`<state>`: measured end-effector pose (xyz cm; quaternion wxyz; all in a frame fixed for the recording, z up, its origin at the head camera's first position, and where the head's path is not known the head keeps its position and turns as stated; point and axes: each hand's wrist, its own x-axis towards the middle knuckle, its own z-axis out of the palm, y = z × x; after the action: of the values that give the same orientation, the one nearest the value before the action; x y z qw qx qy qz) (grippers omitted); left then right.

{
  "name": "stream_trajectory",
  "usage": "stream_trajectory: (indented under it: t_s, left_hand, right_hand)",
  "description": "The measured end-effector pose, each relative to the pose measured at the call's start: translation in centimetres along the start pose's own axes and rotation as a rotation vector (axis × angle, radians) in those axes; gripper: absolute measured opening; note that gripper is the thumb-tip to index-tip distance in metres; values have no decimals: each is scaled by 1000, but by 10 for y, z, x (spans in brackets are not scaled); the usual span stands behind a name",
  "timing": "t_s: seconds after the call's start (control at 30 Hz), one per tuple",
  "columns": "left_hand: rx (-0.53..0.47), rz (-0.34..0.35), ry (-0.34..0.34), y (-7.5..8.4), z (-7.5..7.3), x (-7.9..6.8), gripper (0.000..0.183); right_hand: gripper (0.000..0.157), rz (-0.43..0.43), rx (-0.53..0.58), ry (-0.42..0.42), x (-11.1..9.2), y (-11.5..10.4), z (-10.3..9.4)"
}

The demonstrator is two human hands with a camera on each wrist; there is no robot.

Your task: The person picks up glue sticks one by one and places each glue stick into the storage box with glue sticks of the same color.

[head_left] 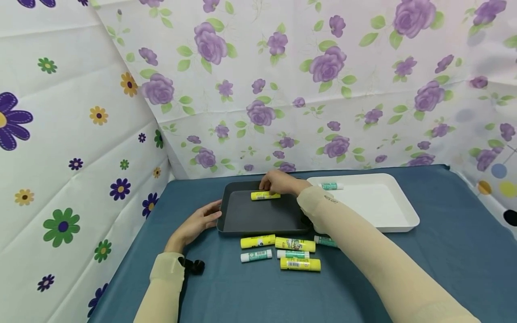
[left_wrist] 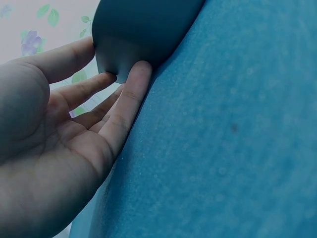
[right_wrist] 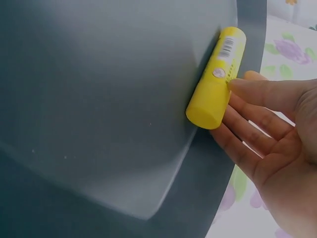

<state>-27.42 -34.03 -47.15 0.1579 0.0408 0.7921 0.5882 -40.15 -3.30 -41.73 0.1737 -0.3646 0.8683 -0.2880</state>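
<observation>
Within the dark grey tray (head_left: 258,220), a yellow glue stick (head_left: 265,196) lies by the far wall. My right hand (head_left: 282,183) pinches it: in the right wrist view the thumb (right_wrist: 252,91) is against its side and the other fingers reach behind it. My left hand (head_left: 199,222) is at the tray's left side. In the left wrist view, its extended fingers (left_wrist: 133,89) touch the outside of the tray's corner (left_wrist: 133,39). A white tray (head_left: 387,202) stands to the right, partly hidden by the right forearm, with a green-and-white glue stick (head_left: 331,186) in it.
In front of the dark tray lie several more glue sticks, among them a yellow one (head_left: 300,264) and a green-and-white one (head_left: 256,255). Another green-and-white stick (head_left: 325,241) is partly behind the right arm. A blue cloth (head_left: 226,291) covers the table; flowered sheets (head_left: 258,89) hang behind.
</observation>
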Motion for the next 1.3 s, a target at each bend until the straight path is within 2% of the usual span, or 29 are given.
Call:
stream_trajectory:
  t_s: [0.37,0.9,1.13,1.3]
  left_hand:
    - [-3,14,-11,-3,-3,1,61]
    - [-9,9,-9,-2,-1,3,62]
    - [-12,5,-16,-2,0,3,62]
    - [-11,0,-14,-2,0,3,62]
  right_hand:
    - [42,-12,1,-32,-5,-4,-3]
    - [41,-11,-8,-23,-9,0,-4]
    - [39,2,5,-11,-17,1,-12]
    - [36,-27,23,5,-25,3,-21]
